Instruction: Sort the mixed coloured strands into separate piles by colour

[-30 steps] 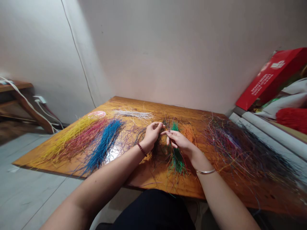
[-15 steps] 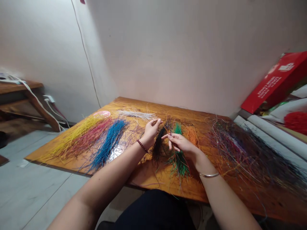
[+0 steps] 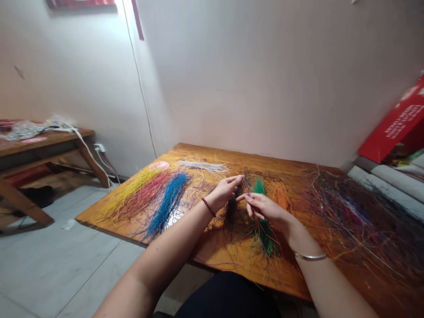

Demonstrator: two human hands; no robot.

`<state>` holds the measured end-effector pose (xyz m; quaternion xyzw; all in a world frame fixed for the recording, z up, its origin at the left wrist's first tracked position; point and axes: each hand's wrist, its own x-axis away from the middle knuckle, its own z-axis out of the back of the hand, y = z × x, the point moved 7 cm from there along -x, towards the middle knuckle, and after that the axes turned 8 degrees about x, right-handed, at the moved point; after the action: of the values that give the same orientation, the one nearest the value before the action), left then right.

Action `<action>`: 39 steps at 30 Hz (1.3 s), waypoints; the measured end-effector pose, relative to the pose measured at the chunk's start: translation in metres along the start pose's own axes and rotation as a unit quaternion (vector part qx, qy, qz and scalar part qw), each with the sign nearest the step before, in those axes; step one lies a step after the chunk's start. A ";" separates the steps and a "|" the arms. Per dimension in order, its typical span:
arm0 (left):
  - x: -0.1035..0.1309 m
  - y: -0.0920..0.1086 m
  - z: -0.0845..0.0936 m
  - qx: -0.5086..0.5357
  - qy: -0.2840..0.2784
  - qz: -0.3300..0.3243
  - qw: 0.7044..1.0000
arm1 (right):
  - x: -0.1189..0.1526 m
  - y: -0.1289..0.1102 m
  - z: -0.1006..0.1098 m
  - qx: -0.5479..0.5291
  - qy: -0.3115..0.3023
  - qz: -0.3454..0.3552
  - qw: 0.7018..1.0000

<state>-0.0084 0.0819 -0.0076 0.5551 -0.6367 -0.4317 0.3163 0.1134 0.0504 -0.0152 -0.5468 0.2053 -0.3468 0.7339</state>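
Observation:
My left hand [image 3: 227,190], with a beaded bracelet at the wrist, is pinched closed above the black strand bundle [image 3: 231,212]; what its fingertips grip is too fine to name. Closed round a few thin strands, my right hand [image 3: 261,205] hovers over the green bundle [image 3: 267,238]. An orange bundle [image 3: 281,194] lies just right of it. On the left side of the wooden table [image 3: 232,260] are blue [image 3: 168,201], red [image 3: 145,192] and yellow [image 3: 127,190] bundles. White strands [image 3: 203,167] lie behind my left hand.
A large tangle of mixed dark strands [image 3: 367,221] covers the table's right side. Beyond it are a red box [image 3: 394,121] and pale rolls [image 3: 391,181]. A second wooden table [image 3: 86,134] with cables stands at the left. The wall rises behind the table.
The view has shifted left, showing more of the second table. My left hand has come closer to my right hand, its fingertips now reaching further right over the black bundle.

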 end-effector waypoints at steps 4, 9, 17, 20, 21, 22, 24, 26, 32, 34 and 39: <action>-0.002 -0.006 -0.006 0.039 -0.062 0.060 0.995 | 0.003 -0.003 -0.001 -0.007 -0.023 0.002 1.000; 0.000 -0.001 -0.006 0.055 -0.058 0.043 0.996 | 0.005 -0.004 0.001 -0.025 -0.016 0.002 1.000; 0.001 0.010 0.002 0.002 0.027 -0.039 0.999 | 0.004 -0.005 0.005 -0.057 0.007 0.004 0.998; 0.001 0.015 0.008 -0.006 0.061 -0.064 0.996 | 0.004 -0.006 0.007 -0.056 0.008 0.011 0.998; 0.001 0.017 0.011 -0.006 0.076 -0.071 0.995 | 0.004 -0.006 0.007 -0.055 0.008 0.012 0.998; 0.001 0.019 0.013 -0.006 0.091 -0.076 0.993 | 0.004 -0.006 0.007 -0.054 0.008 0.012 0.998; 0.002 0.022 0.018 -0.006 0.117 -0.084 0.990 | 0.004 -0.006 0.007 -0.052 0.009 0.010 0.999; 0.002 0.024 0.019 -0.011 0.131 -0.088 0.987 | 0.004 -0.007 0.007 -0.052 0.009 0.010 0.999; 0.003 0.026 0.022 -0.024 0.158 -0.091 0.983 | 0.004 -0.005 0.007 -0.060 0.002 0.013 0.998; 0.003 0.025 0.022 -0.016 0.163 -0.089 0.982 | 0.003 -0.005 0.007 -0.062 0.006 0.012 0.998; 0.002 0.020 0.023 0.025 0.161 -0.077 0.984 | 0.003 -0.003 0.007 -0.072 0.012 0.006 0.997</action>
<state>-0.0379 0.0846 0.0004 0.6726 -0.5433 -0.3438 0.3663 0.1190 0.0525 -0.0097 -0.5927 0.2412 -0.3334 0.6923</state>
